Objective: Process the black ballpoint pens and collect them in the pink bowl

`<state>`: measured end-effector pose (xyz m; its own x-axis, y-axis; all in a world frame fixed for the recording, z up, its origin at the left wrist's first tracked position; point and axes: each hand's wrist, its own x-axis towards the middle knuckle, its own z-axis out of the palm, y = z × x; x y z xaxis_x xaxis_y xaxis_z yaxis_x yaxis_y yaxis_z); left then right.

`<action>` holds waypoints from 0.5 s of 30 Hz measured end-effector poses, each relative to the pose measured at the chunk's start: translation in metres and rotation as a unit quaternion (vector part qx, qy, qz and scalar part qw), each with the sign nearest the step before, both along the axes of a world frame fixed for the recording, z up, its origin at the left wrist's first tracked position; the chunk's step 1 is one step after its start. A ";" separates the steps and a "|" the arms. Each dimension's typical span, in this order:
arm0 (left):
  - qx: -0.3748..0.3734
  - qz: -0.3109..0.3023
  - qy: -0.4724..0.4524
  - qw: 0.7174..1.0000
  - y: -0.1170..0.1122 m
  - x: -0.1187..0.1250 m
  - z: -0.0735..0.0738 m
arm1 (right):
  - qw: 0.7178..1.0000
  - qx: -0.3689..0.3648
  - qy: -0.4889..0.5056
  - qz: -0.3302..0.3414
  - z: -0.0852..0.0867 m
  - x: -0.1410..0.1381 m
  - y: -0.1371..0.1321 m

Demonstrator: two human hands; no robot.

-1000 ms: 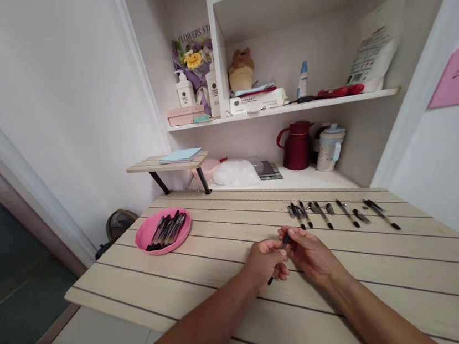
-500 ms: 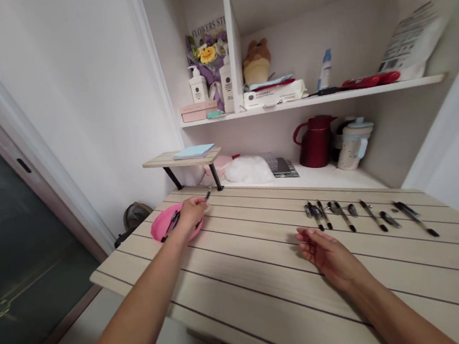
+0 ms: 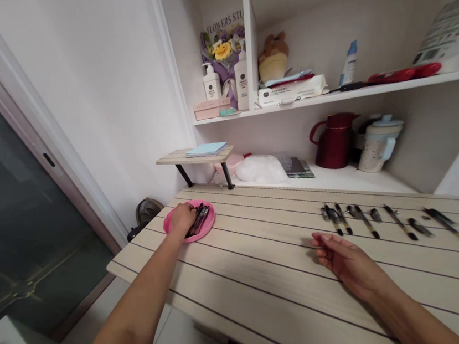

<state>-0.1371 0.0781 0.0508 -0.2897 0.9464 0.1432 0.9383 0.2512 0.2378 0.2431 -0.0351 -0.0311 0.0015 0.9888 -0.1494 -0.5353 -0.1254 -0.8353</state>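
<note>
My left hand point(image 3: 183, 216) reaches into a pink plate point(image 3: 209, 231), its fingers curled down and closed at a bunch of dark pens point(image 3: 200, 218) lying there. My own hand partly hides the fingertips and the pen at them. My right hand point(image 3: 342, 256) rests over the table's middle, palm turned inward, with loosely bent fingers apart and nothing in them. Beyond it, several black pens point(image 3: 367, 222) lie spread in a row, with small dark pieces point(image 3: 375, 214) among them that are too blurred to name.
The slatted wooden table point(image 3: 268, 279) carries a small raised shelf point(image 3: 169, 158) with blue paper point(image 3: 206, 149) on it. Behind stand a dark red jug point(image 3: 336, 142) and a pale cup point(image 3: 379, 145). A white fluffy thing point(image 3: 260, 169) lies near the raised shelf's leg.
My left hand has moved from the plate's right edge, where a dark pen stuck out of it, back over the pens. The view has turned left; my right hand keeps its pose.
</note>
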 end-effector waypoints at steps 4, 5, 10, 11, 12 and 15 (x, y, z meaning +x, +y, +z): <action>-0.001 -0.020 0.029 0.999 -0.001 0.011 -0.001 | 1.000 0.000 -0.001 -0.006 0.001 -0.002 -0.001; -0.004 -0.022 0.035 0.999 -0.001 0.013 -0.001 | 1.000 0.002 0.000 -0.008 0.002 -0.003 -0.001; -0.016 -0.027 0.052 0.998 -0.004 0.017 0.008 | 0.999 0.012 -0.023 -0.021 0.007 -0.009 -0.003; -0.014 -0.031 0.055 0.998 -0.005 0.020 0.011 | 0.999 0.011 -0.041 -0.024 0.008 -0.010 -0.003; -0.007 -0.040 0.057 0.998 -0.006 0.024 0.013 | 0.998 0.009 -0.064 -0.027 0.009 -0.013 -0.002; 0.041 -0.098 0.057 0.993 -0.012 0.051 0.016 | 0.989 -0.001 -0.144 -0.038 0.011 -0.020 0.003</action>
